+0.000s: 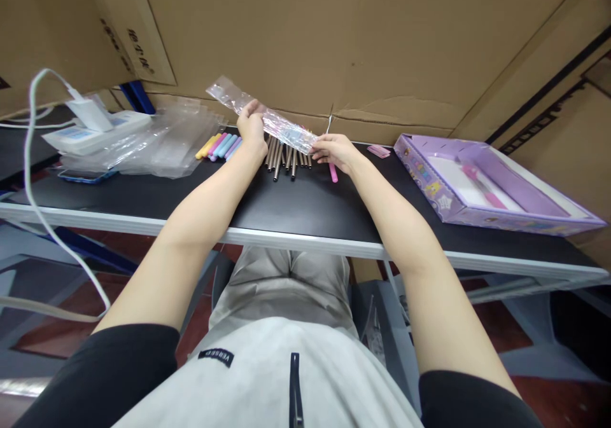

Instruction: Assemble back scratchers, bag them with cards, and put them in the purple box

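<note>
Two hands on one clear sleeve [267, 117]: long, narrow, crinkly film, held slanted above the black tabletop [310, 208]. I see the left hand [252, 130] clamped around its middle. The right hand [335, 152] has fingertips at the lower end; I can't tell whether that pinch is closed. Directly under the sleeve lies a fan of thin metal rods [281, 159], straight and shiny. Left of them is a row of pastel tubes [218, 145], matte and rounded. A pink stick [333, 173] lies just beside the right hand. A pile of limp clear bags [157, 143] lies far left, and a shallow purple carton [432, 183] sits to the right. Corrugated cardboard [334, 40] stands behind.
</note>
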`<state>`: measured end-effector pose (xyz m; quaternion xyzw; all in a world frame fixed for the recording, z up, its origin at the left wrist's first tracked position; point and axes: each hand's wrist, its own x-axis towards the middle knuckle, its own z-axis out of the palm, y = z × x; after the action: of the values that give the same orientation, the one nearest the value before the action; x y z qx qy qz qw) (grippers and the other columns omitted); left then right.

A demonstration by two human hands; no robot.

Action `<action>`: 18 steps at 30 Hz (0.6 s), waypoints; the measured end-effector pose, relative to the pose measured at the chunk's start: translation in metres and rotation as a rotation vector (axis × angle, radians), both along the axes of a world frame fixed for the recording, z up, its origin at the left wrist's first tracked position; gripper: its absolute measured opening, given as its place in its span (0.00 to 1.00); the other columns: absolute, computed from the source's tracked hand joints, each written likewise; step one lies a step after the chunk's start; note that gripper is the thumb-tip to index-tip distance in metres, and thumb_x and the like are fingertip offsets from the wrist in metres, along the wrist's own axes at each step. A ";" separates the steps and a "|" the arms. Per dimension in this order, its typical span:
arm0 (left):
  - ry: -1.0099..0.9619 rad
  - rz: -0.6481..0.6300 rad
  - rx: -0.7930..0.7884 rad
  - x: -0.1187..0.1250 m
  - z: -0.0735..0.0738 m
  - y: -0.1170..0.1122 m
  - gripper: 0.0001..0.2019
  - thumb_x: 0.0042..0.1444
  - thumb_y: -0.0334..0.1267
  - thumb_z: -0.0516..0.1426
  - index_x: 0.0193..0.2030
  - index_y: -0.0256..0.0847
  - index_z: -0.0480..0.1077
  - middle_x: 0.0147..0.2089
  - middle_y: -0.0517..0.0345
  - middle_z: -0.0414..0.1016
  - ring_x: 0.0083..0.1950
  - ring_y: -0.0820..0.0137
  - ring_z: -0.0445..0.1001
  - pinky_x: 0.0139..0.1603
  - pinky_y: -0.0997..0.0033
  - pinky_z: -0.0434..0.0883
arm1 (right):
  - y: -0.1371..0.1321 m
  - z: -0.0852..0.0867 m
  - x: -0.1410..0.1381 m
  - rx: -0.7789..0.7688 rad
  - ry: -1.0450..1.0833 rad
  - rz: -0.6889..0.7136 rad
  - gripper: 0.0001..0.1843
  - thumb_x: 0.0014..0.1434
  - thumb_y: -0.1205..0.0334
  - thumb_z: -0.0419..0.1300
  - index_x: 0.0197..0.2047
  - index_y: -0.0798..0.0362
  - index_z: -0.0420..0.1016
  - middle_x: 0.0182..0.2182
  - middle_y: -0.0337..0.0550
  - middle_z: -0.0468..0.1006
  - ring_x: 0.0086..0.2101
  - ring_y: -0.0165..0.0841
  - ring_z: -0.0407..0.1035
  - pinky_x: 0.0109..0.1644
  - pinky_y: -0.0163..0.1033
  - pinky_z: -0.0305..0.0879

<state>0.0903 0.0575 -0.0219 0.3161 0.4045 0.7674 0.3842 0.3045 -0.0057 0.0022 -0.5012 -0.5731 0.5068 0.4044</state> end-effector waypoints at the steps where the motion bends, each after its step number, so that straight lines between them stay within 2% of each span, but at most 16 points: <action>1: -0.034 -0.009 -0.038 0.001 0.002 -0.005 0.29 0.60 0.17 0.51 0.64 0.43 0.73 0.65 0.52 0.82 0.72 0.65 0.76 0.73 0.64 0.72 | 0.000 -0.001 0.000 0.004 -0.003 0.003 0.14 0.65 0.77 0.68 0.31 0.55 0.73 0.24 0.38 0.81 0.23 0.23 0.72 0.29 0.27 0.66; 5: -0.126 -0.069 -0.090 0.008 0.010 -0.018 0.35 0.58 0.15 0.49 0.71 0.39 0.69 0.65 0.50 0.83 0.71 0.67 0.77 0.74 0.62 0.71 | 0.003 -0.004 0.002 0.012 -0.037 0.009 0.13 0.66 0.70 0.72 0.31 0.55 0.75 0.25 0.39 0.81 0.22 0.22 0.72 0.28 0.27 0.65; 10: -0.088 -0.093 -0.081 0.011 0.009 -0.016 0.30 0.60 0.20 0.54 0.68 0.43 0.71 0.64 0.53 0.83 0.70 0.61 0.78 0.71 0.58 0.75 | 0.006 -0.006 0.003 0.021 0.014 0.025 0.11 0.63 0.64 0.76 0.35 0.56 0.79 0.26 0.38 0.82 0.24 0.23 0.74 0.28 0.27 0.63; 13: -0.040 -0.112 -0.044 0.012 0.003 -0.009 0.26 0.61 0.24 0.56 0.66 0.41 0.71 0.63 0.53 0.82 0.71 0.60 0.77 0.68 0.58 0.76 | 0.007 -0.008 0.004 0.034 0.064 0.047 0.10 0.62 0.61 0.77 0.40 0.56 0.83 0.30 0.40 0.85 0.27 0.24 0.76 0.30 0.27 0.65; 16: 0.084 -0.132 -0.021 0.008 -0.004 0.004 0.22 0.65 0.35 0.58 0.66 0.43 0.71 0.64 0.55 0.81 0.72 0.59 0.75 0.65 0.56 0.77 | 0.009 -0.009 0.003 0.049 0.075 0.060 0.09 0.63 0.62 0.77 0.41 0.56 0.84 0.34 0.42 0.87 0.29 0.25 0.77 0.34 0.29 0.68; 18: 0.191 -0.117 -0.041 0.000 -0.010 0.017 0.27 0.66 0.49 0.57 0.70 0.47 0.68 0.66 0.59 0.79 0.72 0.60 0.75 0.65 0.55 0.76 | 0.009 -0.009 0.002 0.051 0.072 0.043 0.06 0.63 0.65 0.76 0.39 0.57 0.84 0.33 0.43 0.87 0.28 0.24 0.76 0.33 0.29 0.68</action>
<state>0.0903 0.0748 -0.0317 0.4030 0.4358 0.7016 0.3942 0.3063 0.0035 -0.0068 -0.4595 -0.5815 0.5184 0.4265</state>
